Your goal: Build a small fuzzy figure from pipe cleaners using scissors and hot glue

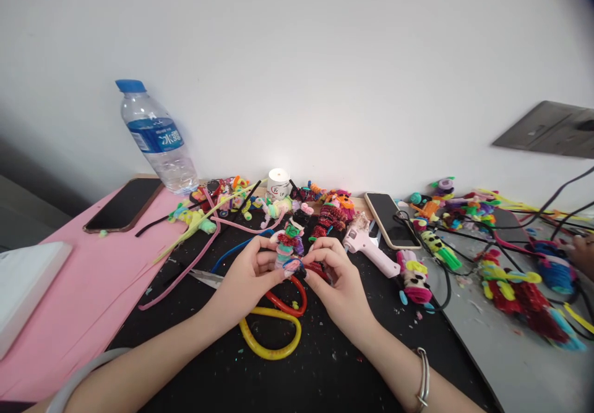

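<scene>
A small figure of colourful fuzzy stems [288,246], with a green top part and a light blue and pink body, is held upright between my two hands. My left hand [248,277] pinches its left and lower side. On the other side, the fingers of my right hand [335,277] close on the figure's lower right edge, near a dark piece. Scissors with a yellow and red handle [270,356] lie below the hands, their blades partly hidden under my left hand. A pink glue gun [374,253] rests to the right of my right hand.
A water bottle [160,138] leans on the wall at the left, near a dark phone [124,204]. A light-framed phone [393,220], a white paper roll [278,184] and several fuzzy figures line the back. More figures and black cables cover the right. A person's hand [583,253] shows at the right edge.
</scene>
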### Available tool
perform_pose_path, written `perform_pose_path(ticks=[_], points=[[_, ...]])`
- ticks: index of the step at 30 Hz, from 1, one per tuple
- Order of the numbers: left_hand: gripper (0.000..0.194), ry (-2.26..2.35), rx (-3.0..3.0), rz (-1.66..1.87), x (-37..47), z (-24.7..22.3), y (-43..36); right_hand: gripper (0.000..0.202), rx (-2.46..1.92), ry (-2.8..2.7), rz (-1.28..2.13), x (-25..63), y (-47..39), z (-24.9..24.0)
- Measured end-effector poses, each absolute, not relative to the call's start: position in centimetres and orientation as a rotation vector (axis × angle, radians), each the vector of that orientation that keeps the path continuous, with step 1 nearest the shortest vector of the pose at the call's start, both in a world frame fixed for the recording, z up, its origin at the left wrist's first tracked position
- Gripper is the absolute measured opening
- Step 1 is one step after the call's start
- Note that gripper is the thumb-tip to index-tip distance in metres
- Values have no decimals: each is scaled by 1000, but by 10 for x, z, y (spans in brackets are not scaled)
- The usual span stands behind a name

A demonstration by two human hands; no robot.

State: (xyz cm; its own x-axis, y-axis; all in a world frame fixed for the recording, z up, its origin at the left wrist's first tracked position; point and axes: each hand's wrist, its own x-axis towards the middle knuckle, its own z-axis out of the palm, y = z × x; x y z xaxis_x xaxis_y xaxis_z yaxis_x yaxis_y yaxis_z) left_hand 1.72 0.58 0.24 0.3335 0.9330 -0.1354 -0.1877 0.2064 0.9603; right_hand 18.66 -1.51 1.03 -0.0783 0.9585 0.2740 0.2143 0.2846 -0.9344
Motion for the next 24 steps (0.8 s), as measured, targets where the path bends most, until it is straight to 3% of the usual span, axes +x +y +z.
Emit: perform_pose_path(ticks=[17, 24], points=[[44, 980, 1193, 891, 21, -3, -1, 8, -1159, -1486, 987, 184, -13, 6], [35, 1017, 1274, 861, 21, 0, -1, 6, -1154, -1451, 1060, 186, -11, 4]])
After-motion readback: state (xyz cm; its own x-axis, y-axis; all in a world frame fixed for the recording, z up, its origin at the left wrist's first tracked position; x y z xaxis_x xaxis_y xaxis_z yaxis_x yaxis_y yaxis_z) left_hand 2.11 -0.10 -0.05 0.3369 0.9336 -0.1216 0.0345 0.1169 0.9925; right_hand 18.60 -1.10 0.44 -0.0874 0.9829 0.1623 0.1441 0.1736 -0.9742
